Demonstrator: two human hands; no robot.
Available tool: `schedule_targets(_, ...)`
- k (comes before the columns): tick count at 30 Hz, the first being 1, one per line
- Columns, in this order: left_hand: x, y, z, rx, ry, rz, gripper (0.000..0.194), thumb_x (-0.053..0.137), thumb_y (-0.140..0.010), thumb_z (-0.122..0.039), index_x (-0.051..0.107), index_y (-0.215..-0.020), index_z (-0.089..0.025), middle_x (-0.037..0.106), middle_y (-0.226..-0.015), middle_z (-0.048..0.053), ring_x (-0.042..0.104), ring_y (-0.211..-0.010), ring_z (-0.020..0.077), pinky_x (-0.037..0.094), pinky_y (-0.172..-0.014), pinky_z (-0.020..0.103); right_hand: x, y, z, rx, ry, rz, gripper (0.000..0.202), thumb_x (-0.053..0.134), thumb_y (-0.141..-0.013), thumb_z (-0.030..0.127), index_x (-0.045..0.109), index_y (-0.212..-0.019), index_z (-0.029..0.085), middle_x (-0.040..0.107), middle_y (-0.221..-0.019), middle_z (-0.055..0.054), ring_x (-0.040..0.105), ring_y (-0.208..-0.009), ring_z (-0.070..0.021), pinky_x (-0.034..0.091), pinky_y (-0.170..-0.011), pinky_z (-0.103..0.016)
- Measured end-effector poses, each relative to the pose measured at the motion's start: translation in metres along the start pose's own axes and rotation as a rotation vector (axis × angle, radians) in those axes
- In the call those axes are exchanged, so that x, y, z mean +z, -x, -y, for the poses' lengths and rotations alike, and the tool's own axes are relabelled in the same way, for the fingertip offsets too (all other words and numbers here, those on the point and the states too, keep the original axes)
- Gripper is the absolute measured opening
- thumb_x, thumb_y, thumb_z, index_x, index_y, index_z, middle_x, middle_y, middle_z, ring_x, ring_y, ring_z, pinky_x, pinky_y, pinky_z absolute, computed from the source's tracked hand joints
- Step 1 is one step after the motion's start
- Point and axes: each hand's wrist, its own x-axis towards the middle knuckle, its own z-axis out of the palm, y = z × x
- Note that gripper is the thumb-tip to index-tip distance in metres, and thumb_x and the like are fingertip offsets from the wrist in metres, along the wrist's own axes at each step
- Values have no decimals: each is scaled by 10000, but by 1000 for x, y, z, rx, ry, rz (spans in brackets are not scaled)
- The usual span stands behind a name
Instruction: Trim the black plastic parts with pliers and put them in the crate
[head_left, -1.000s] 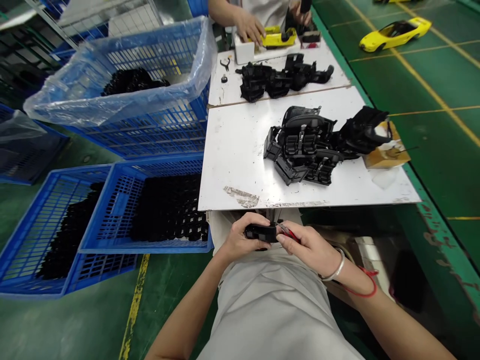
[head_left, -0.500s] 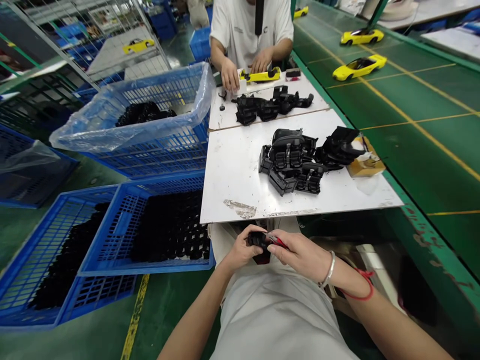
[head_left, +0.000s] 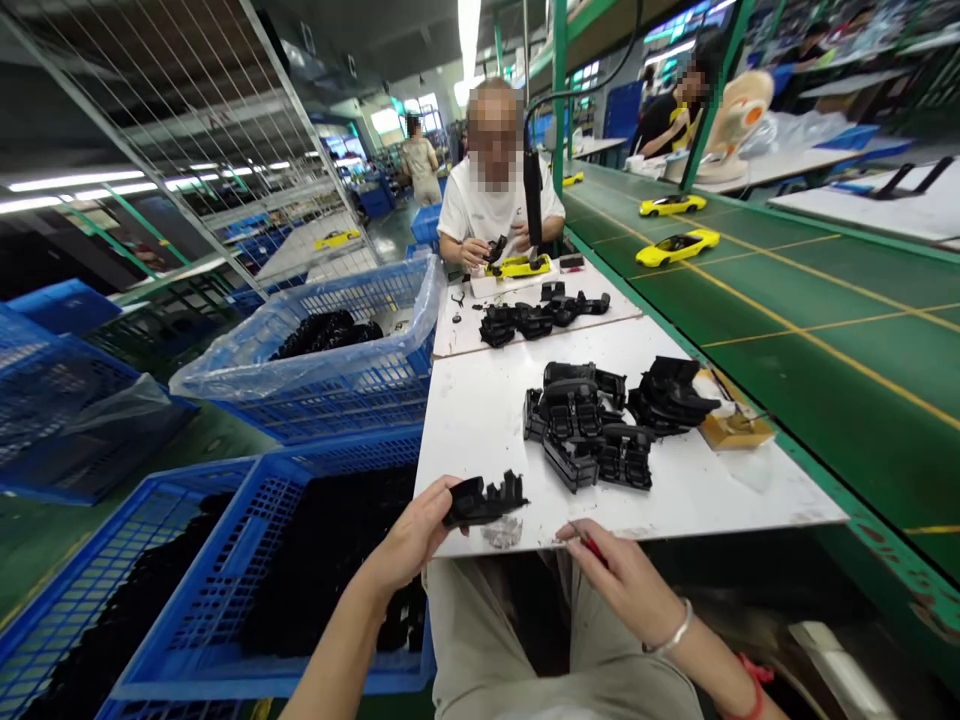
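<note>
My left hand (head_left: 420, 525) grips one end of a black plastic car-interior piece (head_left: 487, 500), holding it tilted over the near left edge of the white table (head_left: 465, 400). Red-handled pliers (head_left: 592, 545) sit in my right hand (head_left: 615, 580), their tip near the table's front edge, apart from the piece. My right palm hides most of the handles. Ahead on the tabletop lies a pile of black toy-car seat interiors (head_left: 581, 410), beside a stack of curved black parts (head_left: 670, 395).
Blue crates (head_left: 225, 600) with black parts stand at my left, behind them a plastic-lined crate (head_left: 337, 390). A yellow box (head_left: 739, 430) is at the table's right edge. Yellow toy cars (head_left: 679, 247) sit on the green conveyor (head_left: 825, 300). A co-worker (head_left: 499, 200) handles parts opposite.
My left hand has carried the black piece forward and left, from my lap to above the table. The pliers in my right hand have parted from it. The view has tilted up.
</note>
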Motion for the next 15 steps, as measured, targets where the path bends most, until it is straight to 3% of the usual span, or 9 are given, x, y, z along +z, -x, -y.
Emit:
schedule_targets(3, -13, -43, -32, 109, -297, -65, 285, 538, -879, -425, 615, -1011, -185, 581, -880, 48, 526, -825, 166, 432, -775, 293, 16, -8, -16, -73, 53, 15, 267, 308, -965, 339, 540, -938, 208, 624, -754, -26, 593, -671, -164, 433, -645, -282)
schedule_targets(7, -14, -116, -61, 263, -646, -133, 277, 611, -822, -355, 631, -1045, -192, 600, -1018, 65, 552, -920, 190, 436, -787, 292, 24, -20, -30, -92, 104, 15, 255, 292, -970, 312, 526, -928, 219, 636, -774, -27, 609, -688, -169, 429, -632, -271)
schedule_targets(12, -3, -215, -75, 501, -994, -135, 235, 609, -818, -274, 628, -1036, -190, 613, -1015, 73, 559, -949, 201, 453, -803, 307, 24, -30, -48, -44, 13, 73, 293, 285, -979, 361, 530, -883, 231, 598, -673, 2, 550, -540, -127, 381, -504, -217)
schedule_targets(15, 3, -273, -74, 555, -1150, -124, 223, 617, -812, -227, 622, -1028, -174, 606, -1036, 81, 566, -977, 205, 465, -852, 327, 31, -34, -64, -48, 32, 83, 265, 349, -952, 365, 567, -854, 251, 592, -593, 19, 496, -433, -107, 326, -405, -205)
